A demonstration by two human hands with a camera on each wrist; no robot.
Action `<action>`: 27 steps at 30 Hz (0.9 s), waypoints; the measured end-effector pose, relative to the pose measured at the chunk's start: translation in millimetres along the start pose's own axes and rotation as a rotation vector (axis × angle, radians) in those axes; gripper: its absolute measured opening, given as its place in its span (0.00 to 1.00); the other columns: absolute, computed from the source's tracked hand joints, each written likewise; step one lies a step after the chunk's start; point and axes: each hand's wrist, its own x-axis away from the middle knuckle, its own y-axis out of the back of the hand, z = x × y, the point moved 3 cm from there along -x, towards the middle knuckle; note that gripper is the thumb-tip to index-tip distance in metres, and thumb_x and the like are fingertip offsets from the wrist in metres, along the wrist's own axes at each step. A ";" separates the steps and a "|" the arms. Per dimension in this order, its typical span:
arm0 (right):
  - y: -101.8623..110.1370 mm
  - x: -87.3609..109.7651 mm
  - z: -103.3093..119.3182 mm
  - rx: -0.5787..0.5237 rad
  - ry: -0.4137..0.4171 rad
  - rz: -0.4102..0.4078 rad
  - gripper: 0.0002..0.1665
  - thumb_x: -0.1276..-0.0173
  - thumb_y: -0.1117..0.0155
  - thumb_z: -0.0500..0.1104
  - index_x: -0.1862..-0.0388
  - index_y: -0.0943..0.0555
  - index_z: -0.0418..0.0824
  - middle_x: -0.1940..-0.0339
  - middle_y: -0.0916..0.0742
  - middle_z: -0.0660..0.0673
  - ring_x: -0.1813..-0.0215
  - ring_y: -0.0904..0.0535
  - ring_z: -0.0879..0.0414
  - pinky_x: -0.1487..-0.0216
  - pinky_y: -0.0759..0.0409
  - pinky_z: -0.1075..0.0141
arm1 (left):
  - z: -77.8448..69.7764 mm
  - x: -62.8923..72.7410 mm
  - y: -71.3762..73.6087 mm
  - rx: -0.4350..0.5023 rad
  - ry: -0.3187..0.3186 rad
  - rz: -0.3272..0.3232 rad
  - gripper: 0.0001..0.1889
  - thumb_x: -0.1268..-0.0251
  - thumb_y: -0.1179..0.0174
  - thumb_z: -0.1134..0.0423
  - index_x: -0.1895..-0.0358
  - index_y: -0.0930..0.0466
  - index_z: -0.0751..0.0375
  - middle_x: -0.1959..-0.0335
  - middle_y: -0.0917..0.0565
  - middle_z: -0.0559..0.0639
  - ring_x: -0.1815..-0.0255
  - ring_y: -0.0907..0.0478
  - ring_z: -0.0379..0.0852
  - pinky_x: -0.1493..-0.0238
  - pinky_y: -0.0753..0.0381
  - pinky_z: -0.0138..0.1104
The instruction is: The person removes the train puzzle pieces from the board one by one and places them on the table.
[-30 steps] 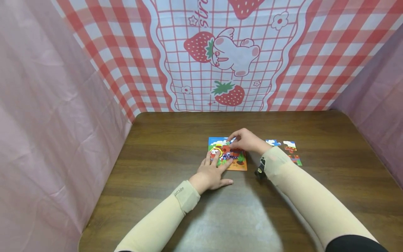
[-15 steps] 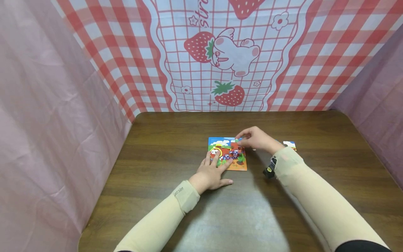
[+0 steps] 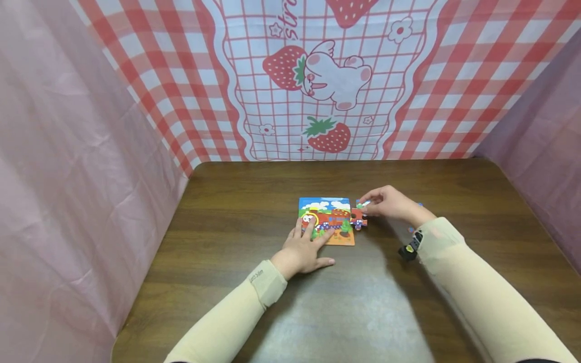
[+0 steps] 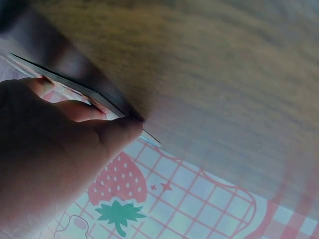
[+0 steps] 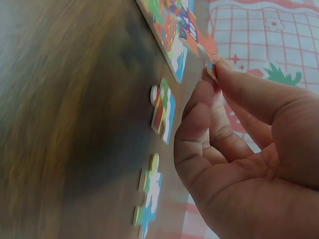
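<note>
Table (image 3: 354,312): wood-grained top is looking smooth, softly glossy. Puzzle board (image 3: 325,202): is resembling stiff card, its printed face appearing smooth. Puzzle piece (image 3: 357,216): is resembling similar printed card. Backdrop (image 3: 376,138): printed cloth is appearing matt. Curtain (image 3: 77,176): cloth is creasing, showing faint sheen. Sleeves (image 3: 485,295): smooth cloth is looking matt.

**Bright from the head, murky at the left wrist**

The head view is bright and fairly sharp, with pale glare on the bench (image 3: 358,327) and soft shadow beside the right sleeve (image 3: 485,297). The left wrist view is dim and hazy, darkening the left hand (image 4: 55,154). The right wrist view smears the bench's grain around a dark, fuzzy shadow.
</note>
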 end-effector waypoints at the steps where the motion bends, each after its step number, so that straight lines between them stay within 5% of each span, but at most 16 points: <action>1: 1.4 2.5 -0.9 -0.009 0.001 0.002 0.17 0.32 0.28 0.38 0.48 0.15 0.29 0.64 0.10 0.40 0.64 0.17 0.53 0.60 0.17 0.56 | 0.5 -1.1 -0.7 -0.001 0.003 0.004 0.42 0.32 0.63 0.22 0.19 0.65 0.23 0.17 0.68 0.58 0.20 0.69 0.69 0.24 0.53 0.51; 14: 23.8 36.2 -24.5 -0.036 -0.047 -0.003 0.21 0.31 0.27 0.43 0.44 0.15 0.33 0.60 0.10 0.41 0.56 0.15 0.50 0.53 0.17 0.54 | 2.1 -2.8 -1.9 0.034 0.009 0.013 0.41 0.32 0.61 0.23 0.19 0.66 0.22 0.17 0.70 0.56 0.20 0.71 0.67 0.23 0.55 0.51; 22: 37.9 49.0 -38.4 0.023 -0.058 0.010 0.19 0.31 0.27 0.44 0.46 0.15 0.34 0.64 0.11 0.40 0.71 0.22 0.55 0.73 0.24 0.60 | 1.7 -0.5 0.1 0.038 0.012 0.013 0.41 0.31 0.60 0.23 0.19 0.65 0.22 0.17 0.69 0.56 0.20 0.71 0.68 0.23 0.55 0.51; 27: 40.7 54.8 -48.3 0.012 -0.061 0.038 0.19 0.31 0.28 0.40 0.46 0.16 0.30 0.63 0.11 0.40 0.67 0.18 0.53 0.67 0.18 0.58 | 1.4 2.7 1.9 0.049 -0.002 0.001 0.41 0.30 0.59 0.25 0.18 0.63 0.24 0.17 0.67 0.57 0.20 0.70 0.68 0.23 0.54 0.52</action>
